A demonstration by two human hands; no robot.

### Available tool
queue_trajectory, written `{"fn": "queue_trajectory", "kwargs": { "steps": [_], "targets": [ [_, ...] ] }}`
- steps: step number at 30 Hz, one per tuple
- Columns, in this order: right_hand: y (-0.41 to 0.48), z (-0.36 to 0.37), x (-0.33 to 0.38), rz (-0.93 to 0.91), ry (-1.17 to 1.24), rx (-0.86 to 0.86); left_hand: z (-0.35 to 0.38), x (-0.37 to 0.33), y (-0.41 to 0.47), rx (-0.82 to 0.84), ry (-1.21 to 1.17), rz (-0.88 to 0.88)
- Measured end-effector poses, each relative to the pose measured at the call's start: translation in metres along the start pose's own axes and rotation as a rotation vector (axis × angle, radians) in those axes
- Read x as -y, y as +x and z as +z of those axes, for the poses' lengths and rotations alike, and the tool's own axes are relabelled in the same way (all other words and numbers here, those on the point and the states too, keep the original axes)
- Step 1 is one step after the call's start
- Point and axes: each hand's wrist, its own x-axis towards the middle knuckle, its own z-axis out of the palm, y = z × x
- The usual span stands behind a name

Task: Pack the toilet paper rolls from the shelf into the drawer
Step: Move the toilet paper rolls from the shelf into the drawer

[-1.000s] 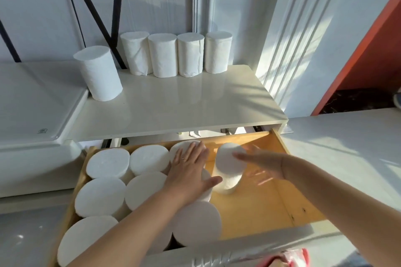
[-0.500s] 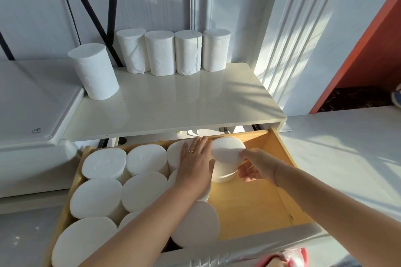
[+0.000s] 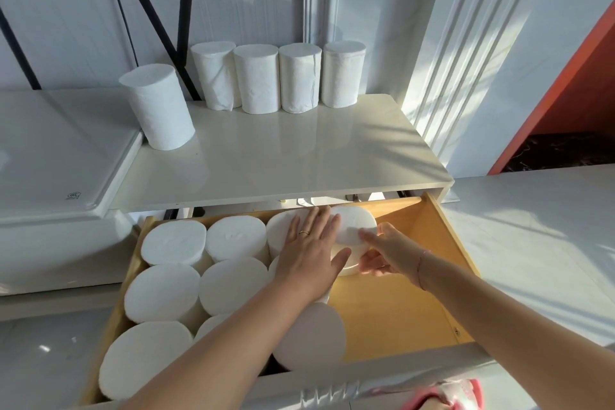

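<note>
My right hand (image 3: 387,251) curls round the roll (image 3: 355,222) standing upright at the back of the drawer (image 3: 402,313), beside the packed rolls (image 3: 173,241) (my left hand (image 3: 311,255) lies flat on those, fingers straight). Five rolls (image 3: 256,80) stand on the shelf (image 3: 299,160).

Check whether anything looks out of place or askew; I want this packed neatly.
Only the lone roll stands apart, at the left front of the shelf, away from the row of four rolls at the back. The packed rolls in the drawer stand upright in rows. Nothing looks spilled or damaged.
</note>
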Motion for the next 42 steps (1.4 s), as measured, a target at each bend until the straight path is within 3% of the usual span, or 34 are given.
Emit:
{"fn": "queue_trajectory", "kwargs": {
  "steps": [2, 4, 7, 11, 14, 18, 23, 42],
  "targets": [
    [-0.002, -0.002, 0.004, -0.062, -0.419, -0.178, -0.003, 0.005, -0.004, 0.017, 0.024, 0.014],
    [-0.005, -0.002, 0.012, -0.180, -0.699, -0.477, -0.007, 0.016, -0.010, 0.027, 0.052, 0.032],
    [-0.011, 0.013, 0.042, -0.434, -0.591, -0.626, -0.017, 0.040, -0.022, 0.076, 0.119, 0.055],
    [-0.002, 0.050, 0.087, -0.683, -0.378, -0.478, -0.033, 0.074, -0.039, 0.148, 0.143, 0.041],
    [0.015, 0.083, 0.114, -0.754, -0.305, -0.364, -0.044, 0.098, -0.054, 0.156, 0.101, 0.028],
    [0.047, 0.132, 0.148, -0.733, -0.243, -0.193, -0.051, 0.128, -0.071, 0.093, 0.133, 0.021],
    [0.092, 0.183, 0.195, -0.575, -0.060, -0.075, -0.052, 0.145, -0.075, 0.047, 0.058, -0.062],
    [0.166, 0.249, 0.298, -0.706, 0.104, -0.055, -0.050, 0.145, -0.073, 0.006, -0.029, -0.070]
  ]
}}
